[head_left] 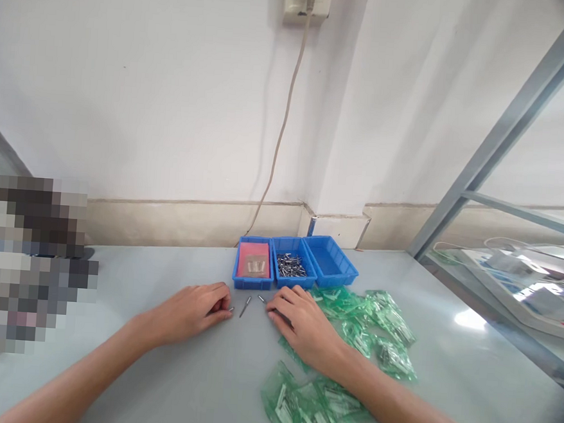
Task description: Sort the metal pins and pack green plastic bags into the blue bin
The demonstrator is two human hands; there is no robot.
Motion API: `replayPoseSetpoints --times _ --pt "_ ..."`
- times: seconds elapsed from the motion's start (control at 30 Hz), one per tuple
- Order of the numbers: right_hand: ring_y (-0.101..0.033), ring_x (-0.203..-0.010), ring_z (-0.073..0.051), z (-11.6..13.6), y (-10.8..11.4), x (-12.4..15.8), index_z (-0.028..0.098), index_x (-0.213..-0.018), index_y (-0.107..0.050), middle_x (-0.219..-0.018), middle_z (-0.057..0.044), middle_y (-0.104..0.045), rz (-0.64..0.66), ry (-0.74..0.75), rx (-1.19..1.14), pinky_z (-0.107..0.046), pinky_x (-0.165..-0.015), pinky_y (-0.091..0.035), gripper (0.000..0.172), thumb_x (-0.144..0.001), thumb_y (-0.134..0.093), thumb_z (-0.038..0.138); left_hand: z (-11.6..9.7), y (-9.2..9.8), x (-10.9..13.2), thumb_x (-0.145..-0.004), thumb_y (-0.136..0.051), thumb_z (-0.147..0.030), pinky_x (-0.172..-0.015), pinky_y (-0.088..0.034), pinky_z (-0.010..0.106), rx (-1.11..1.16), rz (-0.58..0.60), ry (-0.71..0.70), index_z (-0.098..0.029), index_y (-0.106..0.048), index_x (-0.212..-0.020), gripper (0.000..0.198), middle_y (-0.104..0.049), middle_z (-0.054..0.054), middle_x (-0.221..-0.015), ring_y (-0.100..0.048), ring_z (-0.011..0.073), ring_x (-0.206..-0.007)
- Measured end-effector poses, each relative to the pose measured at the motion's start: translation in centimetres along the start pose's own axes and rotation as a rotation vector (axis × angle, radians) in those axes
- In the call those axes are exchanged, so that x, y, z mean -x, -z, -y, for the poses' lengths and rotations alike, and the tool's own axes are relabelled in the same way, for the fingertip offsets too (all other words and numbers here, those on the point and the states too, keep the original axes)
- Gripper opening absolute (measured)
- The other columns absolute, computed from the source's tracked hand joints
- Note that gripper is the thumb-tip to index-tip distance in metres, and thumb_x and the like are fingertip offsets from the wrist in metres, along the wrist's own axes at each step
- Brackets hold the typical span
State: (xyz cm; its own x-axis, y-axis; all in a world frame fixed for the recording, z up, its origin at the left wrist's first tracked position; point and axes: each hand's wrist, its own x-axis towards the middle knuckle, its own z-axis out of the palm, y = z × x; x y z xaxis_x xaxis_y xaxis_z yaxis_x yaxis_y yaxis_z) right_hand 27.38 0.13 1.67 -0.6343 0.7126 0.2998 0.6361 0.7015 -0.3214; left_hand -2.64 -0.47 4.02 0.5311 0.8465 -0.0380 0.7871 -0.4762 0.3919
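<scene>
My left hand [205, 306] rests on the table with curled fingers, and a small metal rivet [231, 309] sticks out between thumb and fingertips. Between my hands lies a loose rivet [245, 306], thick at one end and thin at the other. Another rivet [262, 298] lies right at the fingertips of my right hand [301, 319]; whether they touch it I cannot tell. The right fingers are bent together, palm down, and hide what is under them. Just behind, a blue bin [295, 283] holds a heap of rivets [291, 265].
A left blue bin [252, 285] holds a pink sheet and a small clear bag [255, 266]. To the right stands a third blue bin [331, 260]. Green bags [318, 420] of parts lie around my right forearm. A metal frame [462, 185] rises at right; a blurred person [32, 258] is at left.
</scene>
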Motion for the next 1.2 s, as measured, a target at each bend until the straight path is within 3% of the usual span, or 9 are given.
replayPoseSetpoints --times 0.2,0.37,0.7,0.87,1.03,1.13,1.2 --pt "-0.059 -0.1 -0.024 -0.1 -0.1 -0.2 0.022 -0.109 -0.07 -0.11 -0.006 -0.07 -0.001 0.0 -0.009 -0.042 -0.093 -0.048 0.014 -0.11 -0.056 0.022 -0.5 -2.6 -1.2 -0.11 -0.046 -0.039 -0.068 -0.038 0.029 -0.09 -0.178 0.071 -0.024 -0.058 -0.101 0.022 -0.071 0.001 -0.098 -0.064 0.0195 -0.078" --pt "-0.06 -0.101 -0.024 -0.1 0.0 -0.2 0.024 -0.111 -0.073 -0.112 -0.006 -0.073 -0.002 0.041 -0.039 -0.043 -0.094 -0.048 0.019 -0.111 -0.054 0.022 -1.1 -3.6 -1.3 -0.111 -0.047 -0.041 -0.069 -0.042 0.029 -0.066 -0.225 0.097 -0.024 -0.06 -0.108 0.022 -0.072 0.002 -0.101 -0.066 0.0196 -0.078" --pt "-0.057 -0.113 -0.026 0.6 0.4 0.2 0.027 -0.127 -0.074 -0.127 -0.006 -0.073 0.052 0.116 -0.112 -0.045 -0.102 -0.049 0.024 -0.111 -0.057 0.03 -1.1 -3.8 -1.0 -0.108 -0.056 -0.04 -0.075 -0.047 0.03 -0.074 -0.228 -0.055 -0.024 -0.061 -0.114 0.017 -0.066 0.002 -0.106 -0.066 0.0211 -0.094" --pt "-0.057 -0.105 -0.027 0.2 0.2 0.0 0.025 -0.12 -0.074 -0.118 -0.007 -0.074 0.015 0.059 -0.037 -0.045 -0.095 -0.048 0.021 -0.111 -0.055 0.027 -0.5 -3.7 -1.2 -0.111 -0.048 -0.031 -0.078 -0.049 0.03 -0.076 -0.239 -0.085 -0.025 -0.062 -0.112 0.015 -0.066 0.002 -0.108 -0.066 0.0208 -0.1" --pt "-0.057 -0.099 -0.025 -0.4 0.0 0.0 0.023 -0.109 -0.073 -0.107 -0.006 -0.072 -0.013 0.013 0.008 -0.042 -0.091 -0.047 0.016 -0.11 -0.057 0.026 0.0 -3.7 -1.2 -0.113 -0.045 -0.033 -0.083 -0.05 0.03 -0.062 -0.253 -0.135 -0.026 -0.063 -0.116 0.02 -0.067 0.003 -0.114 -0.067 0.0201 -0.103" --pt "-0.057 -0.101 -0.025 -0.2 0.1 0.1 0.024 -0.113 -0.072 -0.111 -0.006 -0.07 0.002 0.014 -0.009 -0.041 -0.091 -0.048 0.013 -0.109 -0.059 0.025 -0.1 -2.6 -0.7 -0.11 -0.051 -0.042 -0.081 -0.05 0.029 -0.038 -0.224 -0.139 -0.026 -0.062 -0.12 0.022 -0.066 0.005 -0.118 -0.066 0.0213 -0.102" --pt "-0.057 -0.104 -0.026 -0.1 0.1 0.1 0.024 -0.118 -0.071 -0.117 -0.007 -0.069 0.016 0.03 -0.014 -0.042 -0.091 -0.048 0.016 -0.109 -0.058 0.024 -0.2 -1.2 -0.2 -0.104 -0.059 -0.051 -0.077 -0.049 0.029 0.014 -0.144 -0.095 -0.028 -0.061 -0.123 0.03 -0.064 0.005 -0.122 -0.065 0.0208 -0.096"
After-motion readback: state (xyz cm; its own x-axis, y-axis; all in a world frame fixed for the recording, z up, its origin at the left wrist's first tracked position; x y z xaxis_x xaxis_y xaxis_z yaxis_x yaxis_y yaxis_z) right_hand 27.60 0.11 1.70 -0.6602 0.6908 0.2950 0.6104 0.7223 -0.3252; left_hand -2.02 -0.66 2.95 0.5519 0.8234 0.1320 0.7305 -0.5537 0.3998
